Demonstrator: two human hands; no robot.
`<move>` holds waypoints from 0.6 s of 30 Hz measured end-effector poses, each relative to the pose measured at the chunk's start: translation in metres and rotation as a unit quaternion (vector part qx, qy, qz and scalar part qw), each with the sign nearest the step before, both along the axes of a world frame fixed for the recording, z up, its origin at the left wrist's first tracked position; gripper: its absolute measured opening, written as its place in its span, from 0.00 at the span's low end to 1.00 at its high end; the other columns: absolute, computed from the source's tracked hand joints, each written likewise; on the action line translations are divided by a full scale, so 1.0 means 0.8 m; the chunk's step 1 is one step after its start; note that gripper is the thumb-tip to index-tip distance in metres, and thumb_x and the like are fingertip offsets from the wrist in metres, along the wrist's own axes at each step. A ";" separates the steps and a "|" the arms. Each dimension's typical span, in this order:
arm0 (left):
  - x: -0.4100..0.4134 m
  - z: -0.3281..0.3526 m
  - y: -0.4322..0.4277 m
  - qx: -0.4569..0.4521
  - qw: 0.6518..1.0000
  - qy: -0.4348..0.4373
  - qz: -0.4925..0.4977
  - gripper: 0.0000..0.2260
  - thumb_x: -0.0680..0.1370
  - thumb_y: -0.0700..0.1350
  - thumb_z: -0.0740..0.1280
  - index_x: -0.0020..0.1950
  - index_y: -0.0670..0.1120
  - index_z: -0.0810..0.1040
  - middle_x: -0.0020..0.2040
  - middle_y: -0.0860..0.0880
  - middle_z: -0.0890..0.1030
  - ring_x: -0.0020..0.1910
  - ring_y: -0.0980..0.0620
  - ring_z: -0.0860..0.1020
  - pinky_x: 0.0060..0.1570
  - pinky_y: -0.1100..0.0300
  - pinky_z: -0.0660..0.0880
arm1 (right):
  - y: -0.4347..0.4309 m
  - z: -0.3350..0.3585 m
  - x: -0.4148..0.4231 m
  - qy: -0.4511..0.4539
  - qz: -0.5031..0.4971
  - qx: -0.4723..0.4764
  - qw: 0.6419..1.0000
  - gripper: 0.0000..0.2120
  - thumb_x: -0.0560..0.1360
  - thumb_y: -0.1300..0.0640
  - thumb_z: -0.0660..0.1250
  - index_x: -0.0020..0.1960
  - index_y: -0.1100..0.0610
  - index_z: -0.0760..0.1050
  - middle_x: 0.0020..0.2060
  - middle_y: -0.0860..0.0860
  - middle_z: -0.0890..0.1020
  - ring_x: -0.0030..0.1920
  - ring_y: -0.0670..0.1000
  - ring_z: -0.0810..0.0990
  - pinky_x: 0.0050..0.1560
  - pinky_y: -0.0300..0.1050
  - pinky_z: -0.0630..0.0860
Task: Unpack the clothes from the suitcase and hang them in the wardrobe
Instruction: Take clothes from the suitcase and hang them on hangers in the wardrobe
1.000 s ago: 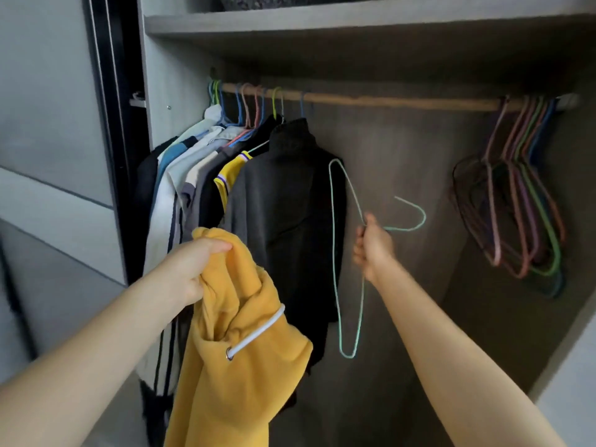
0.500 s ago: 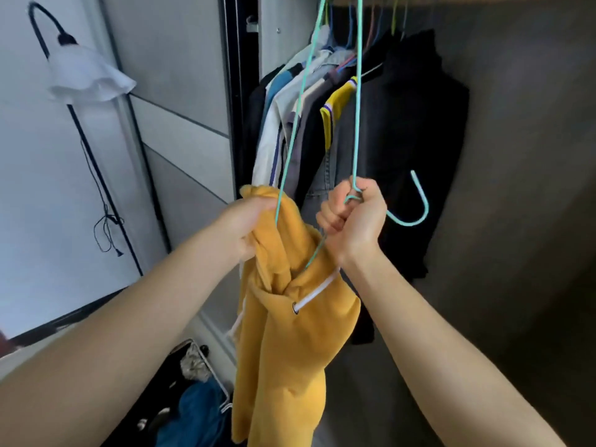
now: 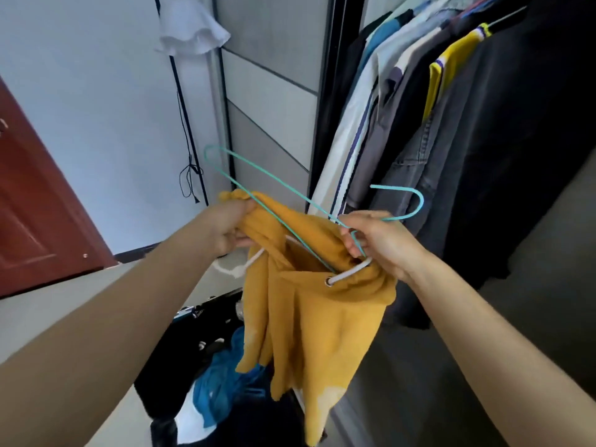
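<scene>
Left hand (image 3: 225, 227) fingers pinch the yellow hoodie (image 3: 309, 317); right hand (image 3: 383, 243) fingers curl round the teal hanger (image 3: 421, 201), beside the wardrobe. I fear the wire snagging the drawcord (image 3: 351, 271), or the hoodie dropping onto the suitcase (image 3: 180, 359).

The yellow hoodie (image 3: 309, 317) is soft, matt, fleecy cloth with a white cord; the teal hanger (image 3: 416, 201) is thin, smooth coated wire; the door (image 3: 35, 201) looks glossy reddish-brown wood.

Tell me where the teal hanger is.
Head view, centre: the teal wire hanger is held at its neck by the right hand, one side slipped into the yellow hoodie, left of the hanging clothes.
</scene>
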State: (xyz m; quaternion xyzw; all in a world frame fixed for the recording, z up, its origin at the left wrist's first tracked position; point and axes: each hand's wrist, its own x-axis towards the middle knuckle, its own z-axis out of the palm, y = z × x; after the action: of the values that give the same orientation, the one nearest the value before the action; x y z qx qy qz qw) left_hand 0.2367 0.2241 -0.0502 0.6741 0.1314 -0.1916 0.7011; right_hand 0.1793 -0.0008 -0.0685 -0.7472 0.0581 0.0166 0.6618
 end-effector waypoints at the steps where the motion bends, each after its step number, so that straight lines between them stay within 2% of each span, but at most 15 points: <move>1: 0.000 0.000 -0.002 -0.043 0.999 0.014 0.019 0.04 0.82 0.44 0.63 0.51 0.45 0.74 0.51 0.44 0.79 0.42 0.50 0.78 0.46 0.51 0.77 | 0.007 -0.002 0.003 0.013 -0.006 0.064 0.998 0.13 0.79 0.57 0.65 0.36 0.58 0.74 0.26 0.51 0.73 0.27 0.49 0.69 0.31 0.39 0.66; 3: -0.001 -0.002 -0.004 -0.116 0.990 0.037 0.064 0.06 0.81 0.44 0.63 0.56 0.43 0.74 0.54 0.44 0.78 0.43 0.49 0.79 0.37 0.50 0.78 | 0.025 -0.002 0.010 0.031 -0.027 0.229 0.973 0.12 0.80 0.57 0.62 0.38 0.56 0.72 0.26 0.48 0.71 0.27 0.46 0.68 0.34 0.39 0.64; 4: 0.000 -0.001 -0.004 -0.142 0.986 0.041 0.080 0.06 0.81 0.44 0.64 0.54 0.42 0.75 0.52 0.44 0.79 0.42 0.50 0.79 0.35 0.49 0.80 | 0.036 -0.002 0.015 0.030 -0.039 0.294 0.955 0.12 0.81 0.56 0.61 0.38 0.55 0.72 0.27 0.47 0.71 0.27 0.45 0.67 0.35 0.39 0.64; 5: 0.002 0.000 -0.004 -0.168 0.981 0.041 0.090 0.05 0.81 0.44 0.63 0.51 0.42 0.75 0.48 0.44 0.80 0.40 0.50 0.80 0.34 0.49 0.81 | 0.048 -0.007 0.018 0.025 -0.053 0.336 0.940 0.12 0.81 0.56 0.61 0.39 0.55 0.71 0.27 0.47 0.70 0.27 0.45 0.67 0.35 0.39 0.65; 7: 0.005 0.006 0.001 -0.209 0.971 0.037 0.113 0.06 0.82 0.43 0.63 0.46 0.43 0.76 0.41 0.46 0.80 0.37 0.51 0.79 0.30 0.54 0.80 | 0.068 -0.031 0.018 0.014 -0.062 0.351 0.934 0.12 0.81 0.56 0.61 0.39 0.55 0.71 0.27 0.48 0.69 0.27 0.46 0.67 0.34 0.41 0.65; 9: 0.015 0.005 0.016 -0.244 0.958 0.043 0.146 0.08 0.82 0.42 0.61 0.44 0.44 0.74 0.37 0.47 0.77 0.35 0.53 0.76 0.31 0.58 0.78 | 0.074 -0.068 0.009 0.023 -0.051 0.280 0.958 0.14 0.81 0.57 0.62 0.37 0.58 0.72 0.26 0.50 0.69 0.29 0.49 0.67 0.34 0.43 0.65; 12: 0.020 -0.008 0.050 -0.246 0.951 0.068 0.172 0.09 0.81 0.41 0.60 0.42 0.43 0.75 0.39 0.46 0.79 0.38 0.50 0.77 0.36 0.58 0.77 | 0.060 -0.096 0.001 0.052 -0.033 0.060 0.996 0.15 0.79 0.53 0.66 0.37 0.61 0.76 0.28 0.53 0.74 0.33 0.52 0.70 0.40 0.46 0.67; 14: 0.018 -0.023 0.067 -0.238 0.950 0.089 0.180 0.07 0.78 0.41 0.61 0.40 0.43 0.74 0.35 0.47 0.79 0.37 0.50 0.77 0.40 0.55 0.78 | 0.051 -0.091 0.005 0.047 -0.013 -0.047 0.998 0.17 0.78 0.53 0.67 0.35 0.63 0.77 0.31 0.53 0.75 0.35 0.49 0.71 0.43 0.44 0.68; 16: 0.015 -0.036 0.082 -0.230 0.947 0.107 0.197 0.09 0.77 0.41 0.62 0.36 0.44 0.72 0.27 0.47 0.76 0.33 0.50 0.76 0.37 0.53 0.76 | 0.046 -0.084 0.009 0.029 0.020 -0.129 0.991 0.17 0.78 0.54 0.66 0.34 0.62 0.78 0.34 0.53 0.75 0.37 0.45 0.72 0.42 0.40 0.67; 18: 0.015 -0.044 0.101 -0.221 0.947 0.113 0.204 0.08 0.77 0.41 0.63 0.37 0.43 0.72 0.30 0.46 0.77 0.35 0.48 0.76 0.37 0.52 0.75 | 0.038 -0.090 0.016 0.039 0.059 -0.197 0.978 0.16 0.77 0.55 0.67 0.33 0.61 0.80 0.42 0.51 0.77 0.46 0.42 0.73 0.47 0.38 0.67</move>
State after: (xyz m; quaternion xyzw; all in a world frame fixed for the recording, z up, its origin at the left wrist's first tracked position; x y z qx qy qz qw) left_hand 0.2484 0.3051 -0.0852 0.4345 0.2989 -0.1439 0.8373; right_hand 0.1922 0.0293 -0.1407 -0.8638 0.0417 0.0731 0.4968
